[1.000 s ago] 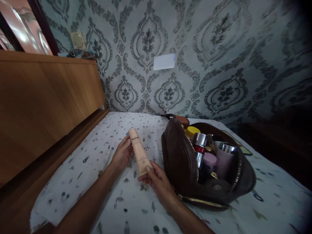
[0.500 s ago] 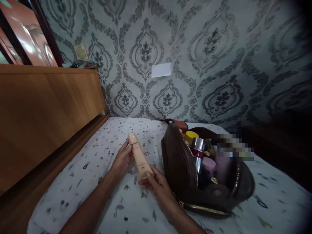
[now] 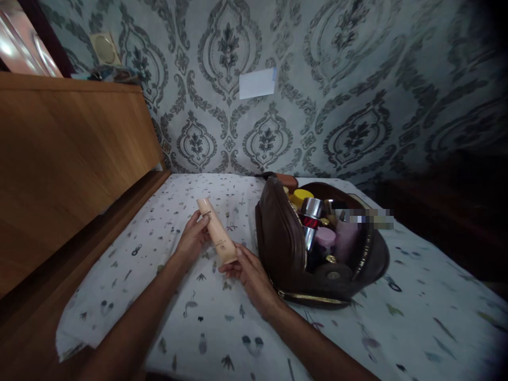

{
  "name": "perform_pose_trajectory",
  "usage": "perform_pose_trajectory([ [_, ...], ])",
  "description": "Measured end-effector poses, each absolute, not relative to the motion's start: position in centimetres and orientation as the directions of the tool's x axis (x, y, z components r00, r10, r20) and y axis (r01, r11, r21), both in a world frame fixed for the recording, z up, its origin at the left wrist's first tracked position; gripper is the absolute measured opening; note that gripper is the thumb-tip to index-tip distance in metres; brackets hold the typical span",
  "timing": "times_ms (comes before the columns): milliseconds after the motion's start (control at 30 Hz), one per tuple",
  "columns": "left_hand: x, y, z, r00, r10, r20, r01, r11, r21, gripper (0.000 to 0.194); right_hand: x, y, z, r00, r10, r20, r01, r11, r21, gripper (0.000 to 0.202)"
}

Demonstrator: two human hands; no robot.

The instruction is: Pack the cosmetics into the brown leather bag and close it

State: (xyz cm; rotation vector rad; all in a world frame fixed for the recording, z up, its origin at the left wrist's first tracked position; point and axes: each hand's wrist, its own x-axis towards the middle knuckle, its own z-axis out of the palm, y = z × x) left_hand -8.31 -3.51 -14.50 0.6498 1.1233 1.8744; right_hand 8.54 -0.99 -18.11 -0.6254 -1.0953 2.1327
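Observation:
A beige cosmetic tube [image 3: 218, 234] is held slanted above the patterned sheet, its cap end pointing up and away to the left. Near that cap end, my left hand [image 3: 193, 233] grips the tube's side with thumb and fingers. My right hand [image 3: 250, 272] pinches the flat lower end, thumb on top and fingers beneath. To the right of both hands stands a brown bag [image 3: 277, 233], unzipped wide. Inside it are a yellow lid [image 3: 302, 197], a silver-capped red bottle [image 3: 312, 208], a pink lid [image 3: 325, 236] and a pinkish bottle [image 3: 346, 233].
The white sheet [image 3: 190, 317] with small printed motifs covers the surface. A wooden cabinet [image 3: 79, 159] borders it on the left. Behind is a wall with grey ornamental paper [image 3: 268, 140] and a white label [image 3: 257, 83]. A dark area lies at far right.
The camera view has tilted down, so wall and cabinet appear higher. Both hands keep hold of the tube, which has turned slightly. The bag stays in place.

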Motion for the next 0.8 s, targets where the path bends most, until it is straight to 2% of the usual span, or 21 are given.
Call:
perform_pose_trajectory([
  [300, -8.35, -3.55, -14.77, -0.502, 0.864, 0.024, -0.326, -0.215, 0.921, 0.048, 8.44, -0.97, -18.00, -0.676, 0.725, -0.131, -0.306, -0.438, -0.845, 0.064],
  [800, -8.14, -3.83, -14.21, -0.499, 0.865, 0.045, -0.314, -0.229, 0.921, 0.051, 8.62, -1.09, -17.45, -0.689, 0.717, -0.101, -0.298, -0.408, -0.863, 0.054],
])
